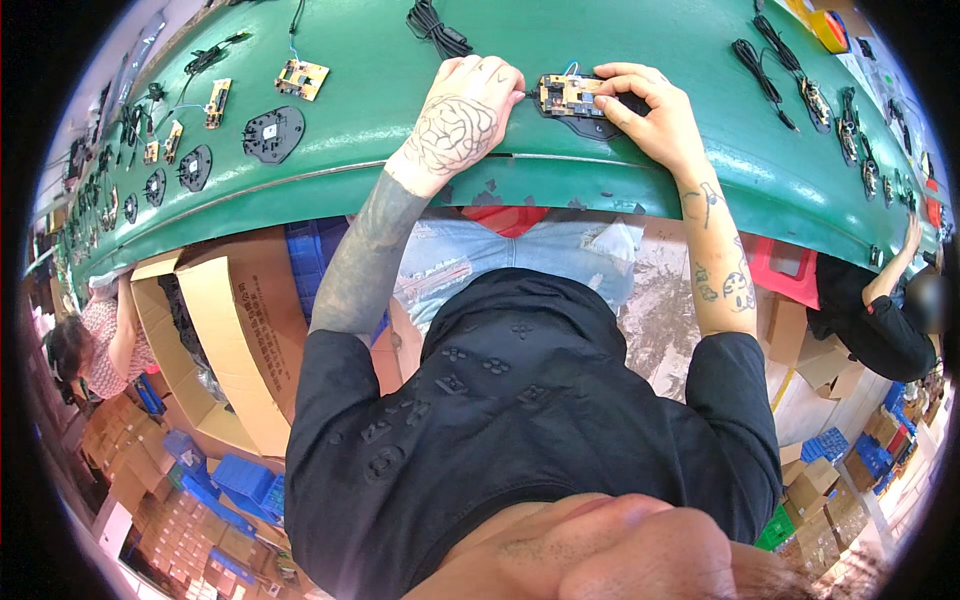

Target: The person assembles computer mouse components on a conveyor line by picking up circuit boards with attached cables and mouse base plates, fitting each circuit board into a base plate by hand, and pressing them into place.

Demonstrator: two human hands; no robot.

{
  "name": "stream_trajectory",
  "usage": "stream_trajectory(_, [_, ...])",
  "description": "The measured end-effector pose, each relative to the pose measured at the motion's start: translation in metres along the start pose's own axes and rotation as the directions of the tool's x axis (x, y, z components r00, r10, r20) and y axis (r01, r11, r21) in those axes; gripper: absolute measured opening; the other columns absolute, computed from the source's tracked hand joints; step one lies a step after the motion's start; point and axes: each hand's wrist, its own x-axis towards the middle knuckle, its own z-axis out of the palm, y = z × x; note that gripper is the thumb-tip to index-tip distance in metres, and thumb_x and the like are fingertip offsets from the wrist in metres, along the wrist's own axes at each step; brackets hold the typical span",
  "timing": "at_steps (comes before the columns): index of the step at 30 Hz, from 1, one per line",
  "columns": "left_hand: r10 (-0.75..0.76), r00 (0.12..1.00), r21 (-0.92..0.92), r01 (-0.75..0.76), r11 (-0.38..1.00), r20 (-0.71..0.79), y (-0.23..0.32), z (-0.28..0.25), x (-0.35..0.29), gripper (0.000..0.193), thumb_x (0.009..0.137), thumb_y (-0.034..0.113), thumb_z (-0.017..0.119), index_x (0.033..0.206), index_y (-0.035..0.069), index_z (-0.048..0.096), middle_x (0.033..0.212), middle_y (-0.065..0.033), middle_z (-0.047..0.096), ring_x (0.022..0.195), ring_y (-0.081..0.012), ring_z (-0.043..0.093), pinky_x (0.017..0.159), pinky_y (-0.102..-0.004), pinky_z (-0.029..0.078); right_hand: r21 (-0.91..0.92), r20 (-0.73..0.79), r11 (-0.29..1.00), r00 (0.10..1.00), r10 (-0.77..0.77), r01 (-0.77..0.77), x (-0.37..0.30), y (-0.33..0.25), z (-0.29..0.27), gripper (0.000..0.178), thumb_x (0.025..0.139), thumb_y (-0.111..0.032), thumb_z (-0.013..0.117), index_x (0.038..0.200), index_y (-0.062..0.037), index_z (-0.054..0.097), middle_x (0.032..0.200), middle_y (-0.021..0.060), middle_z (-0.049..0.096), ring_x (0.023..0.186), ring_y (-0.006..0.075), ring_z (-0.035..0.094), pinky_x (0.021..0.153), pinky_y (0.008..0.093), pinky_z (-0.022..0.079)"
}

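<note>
Circuit board [570, 96], tan, rectangular, right hand [655, 108] pinching it, left hand [466, 108] pinching thin cable [530, 95]

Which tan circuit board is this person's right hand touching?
The circuit board between the left hand and right hand, overlapping a black plate. The right fingers meet its right edge; the others lie away to either side.

Cardboard carton [232, 350]: open, beside the green workbench [360, 100]
Left co-worker [112, 352]: pink patterned top, next to the carton
Right co-worker [868, 322]: black clothing, one arm at the workbench
Blue plastic bins [245, 482]: lower left, among stacked cardboard boxes [178, 535]
Green crate [775, 528]: lower right
Yellow container [828, 32]: upper right
</note>
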Motion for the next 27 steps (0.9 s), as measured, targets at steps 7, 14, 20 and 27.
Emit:
stream_trajectory(7, [0.049,0.987,-0.035,-0.044,0.998,0.152,-0.005,-0.002,0.015,0.01,0.094,0.018,0.058,0.095,0.009,0.062,0.088,-0.0066,0.065,0.087,-0.0243,0.063,0.085,-0.0379,0.044,-0.037,-0.02,0.999,0.999,-0.035,0.035,-0.002,0.001,-0.004,0.016,0.083,-0.022,0.072,0.093,-0.0089,0.07,0.117,0.0029,0.069,0.11,0.024,0.062,0.097,0.0352,0.048])
stream_trajectory(14, [-0.041,0.951,-0.072,0.066,0.995,0.305,-0.005,-0.003,0.038,0.015,0.09,0.021,0.06,0.092,0.007,0.065,0.081,-0.0108,0.067,0.084,-0.0296,0.065,0.077,-0.0436,0.048,0.035,-0.024,0.998,0.999,-0.043,0.043,0.0,0.004,-0.01,0.015,0.084,-0.019,0.069,0.096,-0.0097,0.071,0.118,0.0051,0.068,0.11,0.0256,0.061,0.096,0.0365,0.048])
stream_trajectory(20, [-0.243,0.855,0.07,0.237,0.969,0.458,0.005,-0.009,0.051,0.019,0.084,0.026,0.066,0.092,0.008,0.066,0.079,-0.0131,0.065,0.083,-0.0306,0.065,0.077,-0.042,0.051,-0.323,-0.019,0.87,0.917,-0.399,0.372,0.003,-0.04,0.011,0.024,0.082,-0.021,0.071,0.105,-0.0145,0.071,0.121,0.0052,0.063,0.114,0.0278,0.058,0.097,0.0406,0.045])
stream_trajectory(27, [-0.193,0.952,-0.149,0.16,0.976,-0.236,-0.002,-0.024,-0.001,0.019,0.081,0.019,0.075,0.092,0.008,0.064,0.102,-0.0094,0.061,0.102,-0.029,0.059,0.088,-0.0369,0.049,-0.685,-0.1,0.729,0.988,-0.117,0.018,0.012,-0.016,-0.009,0.025,0.083,-0.025,0.069,0.106,-0.0145,0.073,0.124,0.0129,0.064,0.113,0.0297,0.061,0.099,0.0422,0.047])
